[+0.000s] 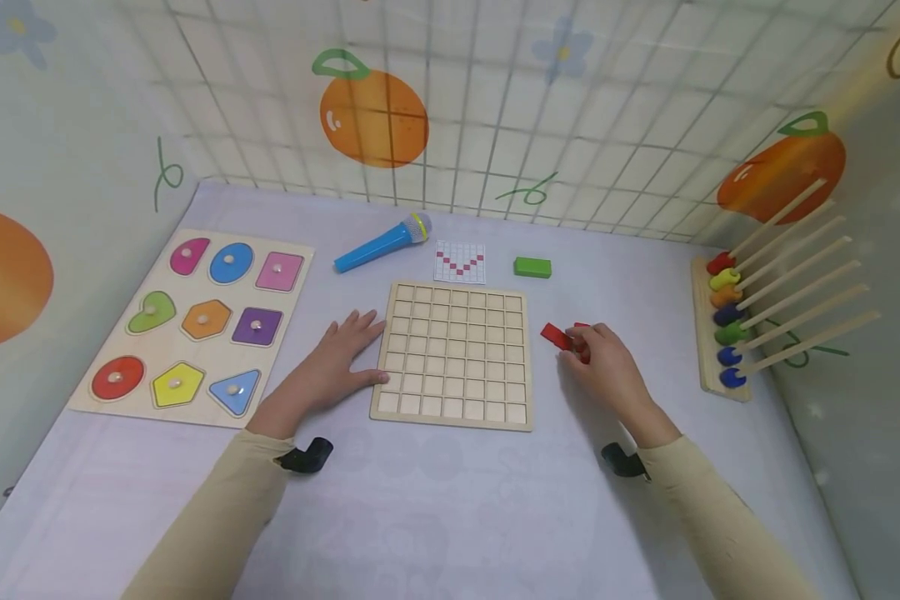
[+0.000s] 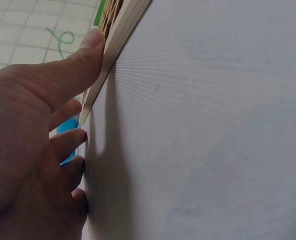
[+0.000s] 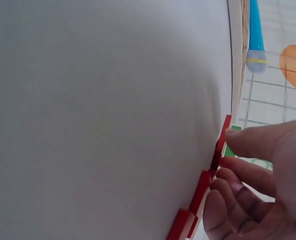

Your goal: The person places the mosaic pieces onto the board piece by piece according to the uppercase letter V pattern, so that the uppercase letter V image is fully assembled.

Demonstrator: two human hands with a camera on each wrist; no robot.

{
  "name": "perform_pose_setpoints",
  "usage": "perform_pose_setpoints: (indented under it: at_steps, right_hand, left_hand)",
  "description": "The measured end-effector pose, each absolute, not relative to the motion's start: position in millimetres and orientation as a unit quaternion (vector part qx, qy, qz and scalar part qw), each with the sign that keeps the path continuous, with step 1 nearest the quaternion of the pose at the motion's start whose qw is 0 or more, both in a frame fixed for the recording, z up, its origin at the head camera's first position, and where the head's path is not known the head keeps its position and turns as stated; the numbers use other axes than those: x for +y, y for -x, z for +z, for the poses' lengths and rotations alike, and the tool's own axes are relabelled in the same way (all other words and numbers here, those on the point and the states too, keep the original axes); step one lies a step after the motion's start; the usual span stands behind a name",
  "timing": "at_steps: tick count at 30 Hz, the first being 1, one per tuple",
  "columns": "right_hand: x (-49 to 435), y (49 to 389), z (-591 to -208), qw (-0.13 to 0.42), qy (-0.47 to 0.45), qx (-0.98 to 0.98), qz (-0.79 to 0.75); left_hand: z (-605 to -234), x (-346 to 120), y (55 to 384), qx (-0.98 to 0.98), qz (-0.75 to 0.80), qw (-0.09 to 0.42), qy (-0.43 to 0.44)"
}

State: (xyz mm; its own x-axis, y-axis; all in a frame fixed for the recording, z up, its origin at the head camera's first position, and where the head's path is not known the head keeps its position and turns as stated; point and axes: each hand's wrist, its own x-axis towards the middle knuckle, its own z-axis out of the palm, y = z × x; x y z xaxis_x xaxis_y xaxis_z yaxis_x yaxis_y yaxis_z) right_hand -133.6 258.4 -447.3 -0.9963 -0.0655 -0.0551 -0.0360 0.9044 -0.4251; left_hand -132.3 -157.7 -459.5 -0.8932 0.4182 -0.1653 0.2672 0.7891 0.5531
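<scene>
A square wooden grid board (image 1: 454, 354) lies flat on the table between the hands. My left hand (image 1: 337, 360) rests at its left side with fingers spread, the thumb on the frame and fingertips beside the edge. To the right of the board, my right hand (image 1: 606, 367) is bent over several small red blocks (image 1: 556, 337). In the right wrist view, thumb and index finger pinch a thin red block (image 3: 226, 126), while other red blocks (image 3: 200, 192) lie close under the curled fingers. The hand partly hides the blocks in the head view.
Behind the board lie a blue toy microphone (image 1: 381, 247), a pattern card (image 1: 460, 262) with red squares in a V, and a green block (image 1: 532, 267). A knobbed shape puzzle (image 1: 217, 275) is at left. At right stands a pegged bead rack (image 1: 708, 333) with slanting rods.
</scene>
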Motion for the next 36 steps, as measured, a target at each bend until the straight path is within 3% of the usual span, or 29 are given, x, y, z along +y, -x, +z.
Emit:
perform_pose_setpoints:
  at_steps: [36]
  right_hand:
    - [260.7,137.7,-442.9,0.064,0.033,0.97,-0.234]
  left_hand:
    - [-456.1,-157.8,133.1,0.935,0.249,0.167,-0.19]
